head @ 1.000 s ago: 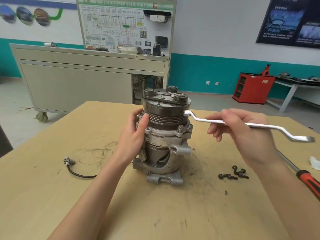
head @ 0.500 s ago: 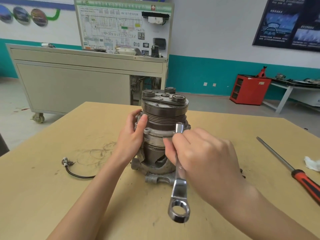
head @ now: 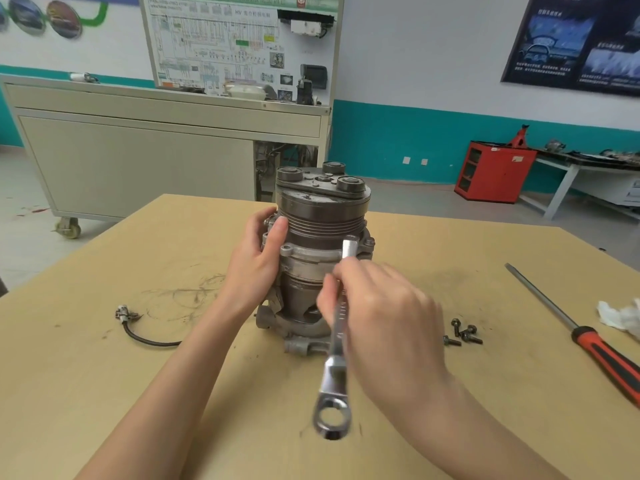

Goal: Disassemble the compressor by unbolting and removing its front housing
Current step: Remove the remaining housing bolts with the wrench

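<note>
Left hand (head: 258,261) grips an upright compressor (head: 320,251) on its left side; right hand (head: 384,317) grasps a wrench (head: 337,341) at its front.

wooden table (head: 86,393) | compressor (head: 311,216) upright, centre | loose bolts (head: 464,334) | screwdriver (head: 540,297) | cable (head: 149,341) | white rag (head: 620,317)

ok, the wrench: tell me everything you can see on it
The wrench is a bright, chrome-looking metal ring spanner. Its far end sits against the compressor at the flange, apparently on a bolt there. The shank slopes down toward the camera. The cranked near ring hangs free above the table and is motion-blurred. The right hand grips the shank mid-length. Markings on the shank are unreadable.
</note>
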{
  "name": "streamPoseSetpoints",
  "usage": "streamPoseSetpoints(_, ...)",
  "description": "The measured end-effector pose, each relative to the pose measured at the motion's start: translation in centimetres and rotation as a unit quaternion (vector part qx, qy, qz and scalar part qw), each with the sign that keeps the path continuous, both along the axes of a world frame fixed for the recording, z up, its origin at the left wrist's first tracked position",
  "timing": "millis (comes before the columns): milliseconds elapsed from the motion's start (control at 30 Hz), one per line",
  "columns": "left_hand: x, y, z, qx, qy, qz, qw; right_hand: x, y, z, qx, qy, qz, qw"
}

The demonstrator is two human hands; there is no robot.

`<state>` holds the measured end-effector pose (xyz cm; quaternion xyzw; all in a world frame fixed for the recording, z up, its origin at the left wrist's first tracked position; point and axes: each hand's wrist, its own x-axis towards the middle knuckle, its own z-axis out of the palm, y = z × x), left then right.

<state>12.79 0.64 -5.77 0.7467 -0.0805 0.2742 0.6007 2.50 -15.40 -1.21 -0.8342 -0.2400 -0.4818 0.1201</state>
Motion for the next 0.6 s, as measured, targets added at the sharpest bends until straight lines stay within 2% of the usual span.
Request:
streamPoseSetpoints(67,-0.2,0.0,0.2,-0.003,0.001,-0.009,1.000,0.8,-2.2,-0.5,0.062,0.058,0.134,0.987)
streamPoseSetpoints(133,-0.3,0.0,0.2,-0.002,0.000,-0.015,1.000,2.0,-4.4,-1.5,0.137,0.119,0.242,0.953)
streamPoseSetpoints(167,-0.3,0.0,0.2,-0.003,0.003,-0.017,1.000,2.8,-5.4,-1.8,0.197,0.182,0.300,0.915)
streamPoseSetpoints(233,-0.3,0.0,0.2,-0.007,0.013,-0.019,1.000,5.0,-7.0,-1.7,0.316,0.330,0.405,0.792)
streamPoseSetpoints(267,-0.3,0.0,0.2,-0.008,0.016,-0.018,1.000,6.4,-7.8,-1.4,0.345,0.391,0.437,0.733)
streamPoseSetpoints(300,-0.3,0.1,0.1,-0.008,0.018,-0.018,1.000,8.0,-8.4,-1.0,0.352,0.441,0.453,0.690)
streamPoseSetpoints(367,-0.3,0.1,0.2,-0.008,0.019,-0.018,1.000,10.4,-8.9,-0.2,0.339,0.514,0.472,0.631)
streamPoseSetpoints(467,-0.4,0.1,0.3,-0.011,0.017,-0.017,1.000,12.5,-8.5,0.0,0.338,0.566,0.487,0.573)
streamPoseSetpoints(600,-0.5,0.1,0.2,-0.011,0.019,-0.020,1.000,12.2,-8.5,0.3,0.385,0.529,0.516,0.554)
